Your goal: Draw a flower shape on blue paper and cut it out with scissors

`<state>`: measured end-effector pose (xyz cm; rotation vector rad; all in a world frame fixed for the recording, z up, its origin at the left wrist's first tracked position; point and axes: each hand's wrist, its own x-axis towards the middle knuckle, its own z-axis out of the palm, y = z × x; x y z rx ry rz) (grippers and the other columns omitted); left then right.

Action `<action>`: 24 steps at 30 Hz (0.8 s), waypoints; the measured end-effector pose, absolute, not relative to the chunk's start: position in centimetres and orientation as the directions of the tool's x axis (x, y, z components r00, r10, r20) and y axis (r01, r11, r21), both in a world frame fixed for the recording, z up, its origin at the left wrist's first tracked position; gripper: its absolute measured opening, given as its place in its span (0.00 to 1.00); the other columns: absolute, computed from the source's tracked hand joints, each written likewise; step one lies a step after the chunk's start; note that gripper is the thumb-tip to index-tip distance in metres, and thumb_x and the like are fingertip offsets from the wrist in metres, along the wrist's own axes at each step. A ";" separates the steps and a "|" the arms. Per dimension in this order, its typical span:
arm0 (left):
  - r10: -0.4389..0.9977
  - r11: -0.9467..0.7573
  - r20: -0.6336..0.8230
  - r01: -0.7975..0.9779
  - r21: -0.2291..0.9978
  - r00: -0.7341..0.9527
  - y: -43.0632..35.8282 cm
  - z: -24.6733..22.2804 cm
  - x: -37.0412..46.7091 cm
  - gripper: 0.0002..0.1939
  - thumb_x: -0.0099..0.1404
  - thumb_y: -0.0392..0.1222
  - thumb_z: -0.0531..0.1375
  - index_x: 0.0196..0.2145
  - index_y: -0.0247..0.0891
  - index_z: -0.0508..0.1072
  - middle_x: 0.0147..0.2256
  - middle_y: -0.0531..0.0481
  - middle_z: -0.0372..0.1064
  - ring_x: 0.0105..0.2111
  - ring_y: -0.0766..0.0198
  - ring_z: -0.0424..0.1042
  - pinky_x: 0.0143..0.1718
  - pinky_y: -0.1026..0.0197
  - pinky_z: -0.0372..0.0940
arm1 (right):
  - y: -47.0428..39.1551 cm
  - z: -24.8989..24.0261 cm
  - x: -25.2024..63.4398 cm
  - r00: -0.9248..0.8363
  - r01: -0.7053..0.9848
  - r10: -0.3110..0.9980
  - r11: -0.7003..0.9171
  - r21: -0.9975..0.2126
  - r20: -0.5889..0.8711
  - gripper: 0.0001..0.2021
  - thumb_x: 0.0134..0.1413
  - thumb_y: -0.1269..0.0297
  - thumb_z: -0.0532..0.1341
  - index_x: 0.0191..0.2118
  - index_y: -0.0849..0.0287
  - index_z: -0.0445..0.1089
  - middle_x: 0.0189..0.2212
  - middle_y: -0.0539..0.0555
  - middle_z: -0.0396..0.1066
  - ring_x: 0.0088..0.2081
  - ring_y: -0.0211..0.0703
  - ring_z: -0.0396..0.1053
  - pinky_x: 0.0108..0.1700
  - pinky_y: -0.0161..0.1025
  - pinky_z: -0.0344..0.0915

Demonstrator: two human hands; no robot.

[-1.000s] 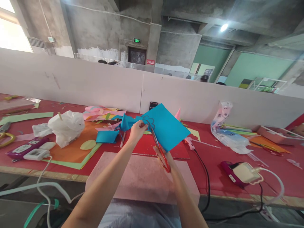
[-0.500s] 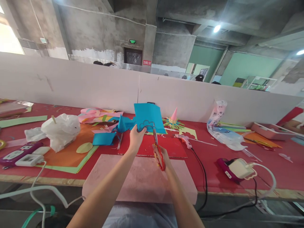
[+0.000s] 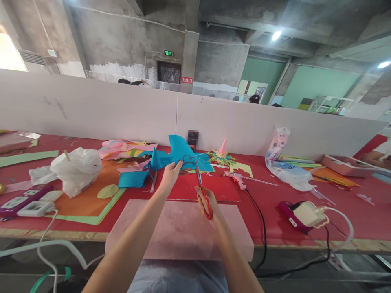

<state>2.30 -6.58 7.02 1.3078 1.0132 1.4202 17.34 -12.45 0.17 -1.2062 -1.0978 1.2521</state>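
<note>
My left hand [image 3: 171, 174] pinches the near edge of a sheet of blue paper [image 3: 180, 149], which bends up and away. A dark scalloped outline is drawn on the sheet. In my right hand [image 3: 207, 200] are red-handled scissors [image 3: 208, 207], their blades [image 3: 198, 175] at the right side of the drawn outline. Below both hands lies a red board [image 3: 210, 187] with small scraps at its far edge. Behind it stands a pink paper cone [image 3: 224, 145] with a fringe of green and yellow strips around its base.
A pink glue gun [image 3: 236, 179] with a black cord lies right of the board. White plastic bag [image 3: 76, 167], orange paper [image 3: 82, 201] and a purple power strip [image 3: 26, 200] are on the left. Farther right are another power strip [image 3: 295, 219] and a pink tray [image 3: 348, 165].
The blue sheet has turned and curled leftward in my left hand, uncovering a dark blurred object behind it. My right hand and the scissors stay in nearly the same place.
</note>
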 end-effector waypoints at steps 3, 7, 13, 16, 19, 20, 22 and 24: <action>0.974 -0.227 0.228 -0.073 0.971 0.002 -6.8 6.6 2.3 0.19 0.52 0.56 0.62 0.28 0.35 0.73 0.23 0.48 0.74 0.28 0.55 0.75 0.32 0.56 0.70 | -12.4 0.1 17.2 -0.022 -0.166 0.996 -0.085 -0.982 -0.083 0.23 0.43 0.42 0.61 0.23 0.55 0.53 0.10 0.40 0.50 0.09 0.29 0.47 0.10 0.30 0.46; 0.975 -0.195 0.206 -0.116 0.974 0.088 -7.1 6.0 2.6 0.19 0.52 0.56 0.62 0.26 0.33 0.74 0.23 0.46 0.74 0.24 0.56 0.75 0.33 0.53 0.71 | -12.4 -0.2 17.3 -0.096 -0.172 0.995 -0.035 -0.984 -0.018 0.23 0.45 0.40 0.59 0.24 0.56 0.55 0.11 0.40 0.52 0.10 0.29 0.49 0.13 0.30 0.49; 0.938 -0.341 0.343 0.040 0.939 -0.045 -7.9 6.1 3.0 0.16 0.56 0.53 0.59 0.25 0.35 0.73 0.20 0.50 0.72 0.26 0.57 0.74 0.31 0.59 0.69 | -12.2 -0.3 17.3 -0.147 -0.176 0.989 -0.053 -0.983 -0.027 0.24 0.45 0.38 0.58 0.25 0.57 0.56 0.12 0.41 0.54 0.12 0.30 0.53 0.15 0.29 0.52; 0.893 -0.414 0.439 0.192 0.890 -0.105 -8.3 6.3 2.9 0.14 0.57 0.50 0.59 0.23 0.36 0.73 0.20 0.51 0.71 0.30 0.57 0.74 0.30 0.62 0.67 | -12.1 -0.3 17.3 -0.193 -0.187 0.977 -0.122 -0.975 -0.085 0.24 0.45 0.38 0.58 0.24 0.57 0.56 0.11 0.41 0.53 0.12 0.30 0.52 0.15 0.29 0.51; 0.875 -0.444 0.475 0.241 0.863 -0.089 -8.5 6.2 2.7 0.13 0.56 0.49 0.59 0.23 0.36 0.72 0.21 0.51 0.72 0.31 0.57 0.73 0.32 0.63 0.67 | -12.1 -0.3 17.3 -0.217 -0.195 0.974 -0.111 -0.975 -0.067 0.24 0.47 0.38 0.56 0.22 0.56 0.55 0.10 0.41 0.51 0.11 0.30 0.50 0.15 0.30 0.51; 0.878 -0.445 0.472 0.234 0.865 -0.075 -8.5 6.1 2.7 0.13 0.56 0.49 0.59 0.23 0.36 0.72 0.22 0.51 0.72 0.31 0.57 0.73 0.33 0.62 0.67 | -12.1 -0.3 17.3 -0.211 -0.192 0.976 -0.097 -0.977 -0.055 0.25 0.47 0.38 0.56 0.22 0.56 0.55 0.10 0.41 0.51 0.11 0.30 0.49 0.15 0.30 0.51; 0.897 -0.429 0.441 0.190 0.883 -0.025 -8.4 5.9 2.7 0.14 0.56 0.49 0.58 0.23 0.36 0.72 0.23 0.51 0.73 0.31 0.57 0.74 0.34 0.61 0.67 | -12.1 -0.2 17.3 -0.189 -0.180 0.981 -0.076 -0.981 -0.041 0.25 0.47 0.38 0.56 0.22 0.56 0.54 0.10 0.42 0.51 0.11 0.30 0.50 0.15 0.30 0.52; 0.924 -0.383 0.380 0.106 0.918 0.046 -8.2 5.7 2.7 0.14 0.56 0.49 0.58 0.25 0.35 0.73 0.24 0.49 0.74 0.30 0.57 0.74 0.36 0.59 0.68 | -12.2 -0.2 17.4 -0.169 -0.174 0.985 -0.056 -0.983 -0.026 0.24 0.46 0.38 0.56 0.23 0.56 0.55 0.11 0.42 0.52 0.12 0.30 0.50 0.15 0.31 0.51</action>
